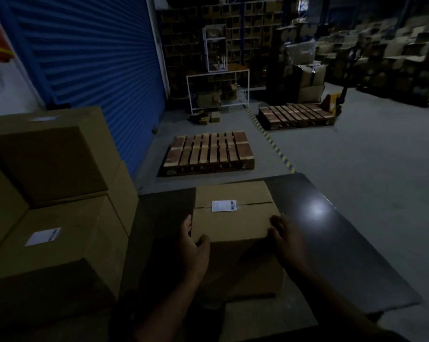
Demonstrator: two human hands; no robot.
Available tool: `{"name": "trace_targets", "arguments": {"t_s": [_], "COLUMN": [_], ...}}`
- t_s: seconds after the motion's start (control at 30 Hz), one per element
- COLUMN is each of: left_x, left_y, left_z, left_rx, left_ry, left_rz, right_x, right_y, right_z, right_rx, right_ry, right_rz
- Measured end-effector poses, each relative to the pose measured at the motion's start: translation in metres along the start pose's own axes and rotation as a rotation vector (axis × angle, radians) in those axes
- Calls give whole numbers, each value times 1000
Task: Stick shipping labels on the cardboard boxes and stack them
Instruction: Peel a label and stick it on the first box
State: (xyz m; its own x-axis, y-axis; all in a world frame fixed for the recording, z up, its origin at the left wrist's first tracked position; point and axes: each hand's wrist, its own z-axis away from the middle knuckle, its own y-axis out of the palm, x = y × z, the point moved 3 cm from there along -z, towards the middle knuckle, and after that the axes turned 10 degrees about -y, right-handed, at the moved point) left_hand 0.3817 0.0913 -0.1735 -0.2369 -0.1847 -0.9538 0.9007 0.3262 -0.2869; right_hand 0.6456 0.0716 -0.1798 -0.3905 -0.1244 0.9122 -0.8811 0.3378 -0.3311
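A closed cardboard box (pixel 233 228) stands on a dark table (pixel 344 243) in front of me, with a white shipping label (pixel 224 205) stuck over its top seam. My left hand (pixel 193 245) grips the box's near left corner, thumb on top and fingers down the left side. At the near right corner my right hand (pixel 285 238) holds the box, fingers curled over the top edge. To the left rises a stack of larger boxes (pixel 55 248); the lower one carries a label (pixel 43 236), and a further label (pixel 44 118) shows on a back box.
A blue roller door (pixel 97 65) stands behind the stack. Two wooden pallets (pixel 208 151) (pixel 297 116) lie on the grey floor beyond the table, with a yellow-black floor stripe (pixel 275 146) between them. A pallet jack (pixel 341 95), white frame shelves (pixel 218 92) and piled cartons fill the back.
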Motion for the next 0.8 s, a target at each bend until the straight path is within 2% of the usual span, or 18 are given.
{"name": "trace_targets", "arguments": {"t_s": [0.13,0.27,0.43,0.5,0.63,0.8], "left_x": [14,6,-26,-36,-38,-28], "left_y": [19,37,56,66,89,101], "left_z": [-13,-40,-85,-103,-141,-157], "left_rx": [23,29,10,71,240,253], "left_ry": [4,5,49,67,196,254], "left_rz": [-165,-205,-249,-299,-414,-405], "right_x": [-13,-15,-12,0,8,-2], "right_y": [2,-6,-9,10,61,70], "right_z": [-12,-39,-81,-98,-119,-131], "right_rx": [27,12,24,75,283,324], "right_ry": [-12,-54,-221,-291,-415,-429], "right_rz": [129,283,735,758,755,773]}}
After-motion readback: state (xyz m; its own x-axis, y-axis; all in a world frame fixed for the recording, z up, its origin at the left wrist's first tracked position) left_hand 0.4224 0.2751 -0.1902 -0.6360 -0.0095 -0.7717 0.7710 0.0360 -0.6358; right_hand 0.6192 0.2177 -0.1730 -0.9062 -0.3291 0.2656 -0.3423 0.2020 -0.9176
